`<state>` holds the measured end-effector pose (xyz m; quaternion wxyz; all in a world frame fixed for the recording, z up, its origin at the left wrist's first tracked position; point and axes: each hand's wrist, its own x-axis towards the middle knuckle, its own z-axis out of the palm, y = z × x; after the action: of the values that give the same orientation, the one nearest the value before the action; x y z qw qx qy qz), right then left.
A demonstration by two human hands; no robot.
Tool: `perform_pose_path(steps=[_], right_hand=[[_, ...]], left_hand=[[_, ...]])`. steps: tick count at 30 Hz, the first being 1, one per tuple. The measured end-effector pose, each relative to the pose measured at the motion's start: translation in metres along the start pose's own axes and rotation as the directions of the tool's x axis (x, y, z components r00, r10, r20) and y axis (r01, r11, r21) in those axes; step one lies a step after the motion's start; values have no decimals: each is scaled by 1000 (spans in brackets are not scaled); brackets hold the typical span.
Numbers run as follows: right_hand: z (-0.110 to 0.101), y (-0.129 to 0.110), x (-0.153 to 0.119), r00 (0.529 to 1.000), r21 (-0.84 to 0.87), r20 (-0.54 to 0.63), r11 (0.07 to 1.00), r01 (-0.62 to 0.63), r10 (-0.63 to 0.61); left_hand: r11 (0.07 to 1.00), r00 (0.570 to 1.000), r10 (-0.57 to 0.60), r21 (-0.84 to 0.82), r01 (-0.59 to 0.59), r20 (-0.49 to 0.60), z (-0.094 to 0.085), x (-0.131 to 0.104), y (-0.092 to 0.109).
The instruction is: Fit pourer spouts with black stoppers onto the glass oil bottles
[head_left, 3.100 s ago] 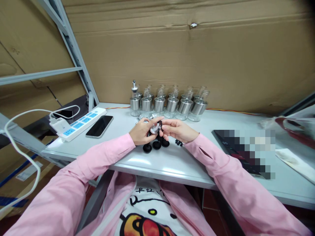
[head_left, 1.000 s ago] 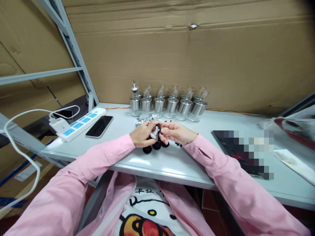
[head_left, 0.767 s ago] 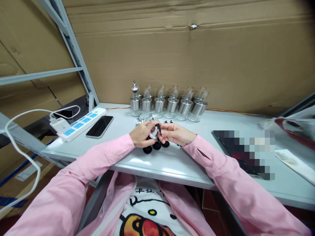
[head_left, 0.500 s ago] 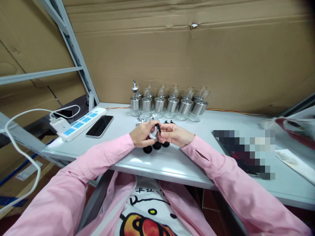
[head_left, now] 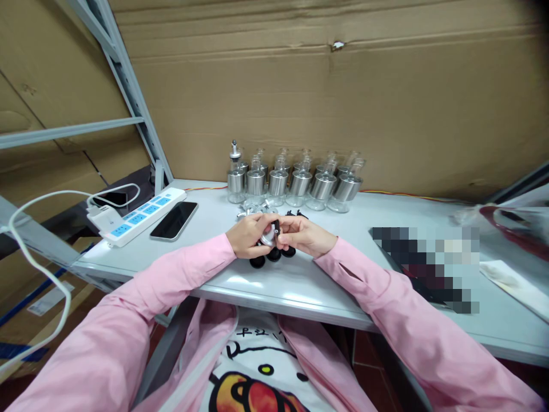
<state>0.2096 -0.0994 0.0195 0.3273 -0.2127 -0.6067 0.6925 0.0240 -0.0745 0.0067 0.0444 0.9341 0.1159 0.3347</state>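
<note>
My left hand (head_left: 250,235) is closed round a silver spout piece (head_left: 268,236) over the middle of the table. Fingers pinched, my right hand (head_left: 306,236) holds a small black part (head_left: 277,227) against the silver piece. Just below and beside the hands lie several round black stoppers (head_left: 258,261), partly covered by the fingers. More silver spouts (head_left: 244,213) lie behind my left hand. Small black pieces (head_left: 293,214) show behind my right hand. Farther back stand rows of glass bottles with steel bands (head_left: 278,183); the front left one carries a spout (head_left: 234,150).
On the left of the table (head_left: 223,280) are a white power strip (head_left: 141,217) with a white cable and a black phone (head_left: 174,221). A pixelated dark item (head_left: 422,269) and a plastic bag (head_left: 514,229) lie right. Cardboard (head_left: 274,97) stands behind.
The black part between my hands has turned a little more upright. My right hand has shifted slightly to the left. Everything else looks the same.
</note>
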Motion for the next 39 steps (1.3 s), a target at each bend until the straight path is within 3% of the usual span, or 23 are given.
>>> perform_pose_path(steps=[8,17,22,28,30,33,34,36,39], right_hand=[[0,4,5,983,-154,-158,986,66,-90],[-1,-4,1,993,-145,-114,989,28,-44],[-2,-3,2,988,-116,-152,993,16,-34],[3,-13,3,916,-67,-342,977,202,-212],[2,-18,2,876,-39,-418,968,248,-241],[-4,-22,0,827,-29,-504,961,274,-250],[-6,-23,0,815,-27,-523,961,276,-249],[-9,-23,-1,798,-28,-548,960,280,-249],[-12,-22,0,789,-41,-562,961,274,-249]], left_hand=[[996,996,-85,-21,85,1,-1,1,6],[994,993,-111,-19,111,-32,-1,-1,2],[986,986,-169,13,169,-16,-2,1,4],[985,984,-169,31,171,-59,-9,4,4],[972,954,-230,11,236,-192,-14,8,-6],[915,815,-387,-67,398,-431,-24,20,-35],[893,776,-429,-87,441,-462,-27,25,-48],[858,738,-479,-75,508,-476,-31,39,-73],[825,738,-524,-36,565,-426,-32,58,-98]])
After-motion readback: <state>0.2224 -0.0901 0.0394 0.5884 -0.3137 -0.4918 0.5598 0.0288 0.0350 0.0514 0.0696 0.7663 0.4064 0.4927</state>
